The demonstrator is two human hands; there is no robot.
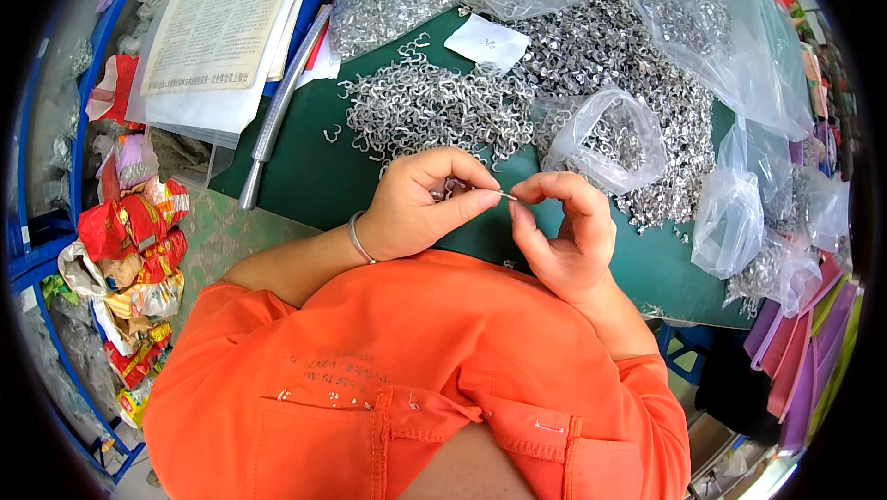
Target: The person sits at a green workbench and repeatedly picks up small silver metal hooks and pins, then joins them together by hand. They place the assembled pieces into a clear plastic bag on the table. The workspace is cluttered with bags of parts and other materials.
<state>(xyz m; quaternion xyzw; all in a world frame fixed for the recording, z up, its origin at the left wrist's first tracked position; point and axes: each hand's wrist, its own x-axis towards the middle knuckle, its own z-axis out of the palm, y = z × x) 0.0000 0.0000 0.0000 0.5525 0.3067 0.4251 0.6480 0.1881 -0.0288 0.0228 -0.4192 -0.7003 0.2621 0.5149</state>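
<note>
In front of my chest, a small thin metal piece (507, 195) bridges the fingertips of my two hands. My left hand (420, 197), with a silver bangle (358, 239) at the wrist, pinches one end between thumb and forefinger. More small metal bits (450, 189) show inside its curled fingers. The thumb and forefinger of my right hand (577, 237) close on the other end, and its remaining fingers are bent. Just beyond my hands lies a loose pile of small curved silver metal hooks (434, 107) on the green tabletop (309, 163).
Behind and right is a large heap of small shiny metal parts (670, 98), partly under clear plastic bags (730, 195). A white paper slip (487, 42) lies between the piles. At left are a metal-handled tool (277, 121), newspaper (222, 33) and a blue rack (42, 260).
</note>
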